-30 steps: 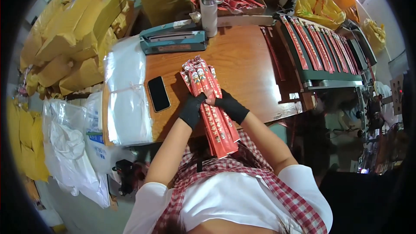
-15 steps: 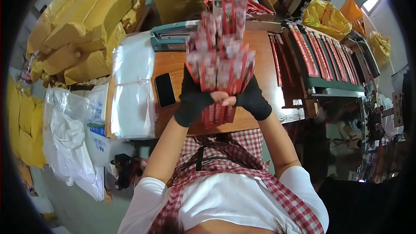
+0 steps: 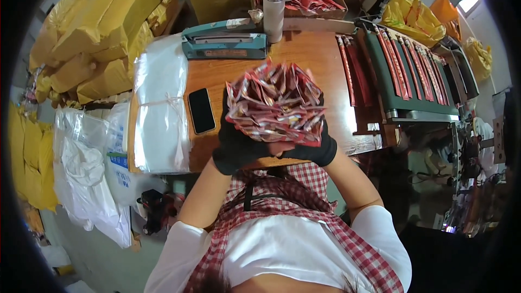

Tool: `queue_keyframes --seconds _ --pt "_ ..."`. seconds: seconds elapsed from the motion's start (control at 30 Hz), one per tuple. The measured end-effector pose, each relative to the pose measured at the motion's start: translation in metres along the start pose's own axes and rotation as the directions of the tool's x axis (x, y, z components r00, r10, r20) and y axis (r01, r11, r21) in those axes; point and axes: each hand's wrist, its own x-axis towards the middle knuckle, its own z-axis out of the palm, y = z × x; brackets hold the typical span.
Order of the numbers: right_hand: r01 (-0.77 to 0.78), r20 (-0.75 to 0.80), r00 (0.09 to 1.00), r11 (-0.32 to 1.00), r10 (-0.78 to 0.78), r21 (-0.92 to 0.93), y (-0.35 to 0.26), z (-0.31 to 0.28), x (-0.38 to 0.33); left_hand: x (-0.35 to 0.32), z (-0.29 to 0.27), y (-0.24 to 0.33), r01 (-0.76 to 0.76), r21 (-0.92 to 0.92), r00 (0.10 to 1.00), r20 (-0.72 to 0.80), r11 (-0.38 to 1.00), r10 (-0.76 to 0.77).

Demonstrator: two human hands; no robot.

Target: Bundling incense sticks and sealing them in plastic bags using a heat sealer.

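Observation:
Between my two hands stands a thick bundle of long narrow red packets (image 3: 275, 103), upright, with its crimped ends turned up toward me. My left hand (image 3: 239, 144), in a black fingerless glove, wraps the bundle's left side. Around the right side closes my right hand (image 3: 315, 146), gloved the same way. Thumbs of both hands meet at the near face; most other fingers are hidden behind the packets. The bundle is above the front part of the wooden table (image 3: 320, 70), and whether its lower end touches the top cannot be seen.
Left on the table are a black phone (image 3: 202, 111) and a tied stack of clear plastic bags (image 3: 160, 108). Behind stand a teal bag sealer (image 3: 223, 43), a white bottle (image 3: 273, 16) and a cardboard box (image 3: 336, 13) of red packets. A green conveyor (image 3: 404, 70) carries similar packets at right.
The bundle has tipped from lying away from me to upright, ends up, and come nearer. Both hands moved slightly toward me with it. The bottle and sealer now show fully.

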Motion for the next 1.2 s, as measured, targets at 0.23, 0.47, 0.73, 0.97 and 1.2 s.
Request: queue_keyframes --seconds 0.23,0.47,0.73,0.97,1.2 --pt "-0.382 0.014 0.923 0.92 0.385 -0.089 -0.029 0.011 0.029 0.001 -0.072 0.02 -0.27 0.744 0.95 0.105 0.611 0.293" --pt "-0.243 -0.266 0.909 0.926 0.321 0.289 0.008 0.04 0.046 -0.008 -0.071 0.025 -0.02 0.606 1.0 0.001 0.795 0.024" --pt "-0.277 -0.145 0.929 0.901 0.339 0.333 -0.015 0.053 0.068 -0.021 -0.077 0.037 -0.082 0.466 0.997 0.032 0.881 0.076" --pt "-0.373 0.256 0.917 0.885 0.307 0.277 -0.042 0.033 0.112 -0.05 -0.055 0.025 0.009 0.321 0.988 0.145 0.947 -0.058" --pt "-0.571 0.437 0.816 0.42 0.378 0.705 0.016 0.066 0.09 -0.056 -0.067 0.023 0.031 0.132 0.985 0.166 0.991 -0.053"
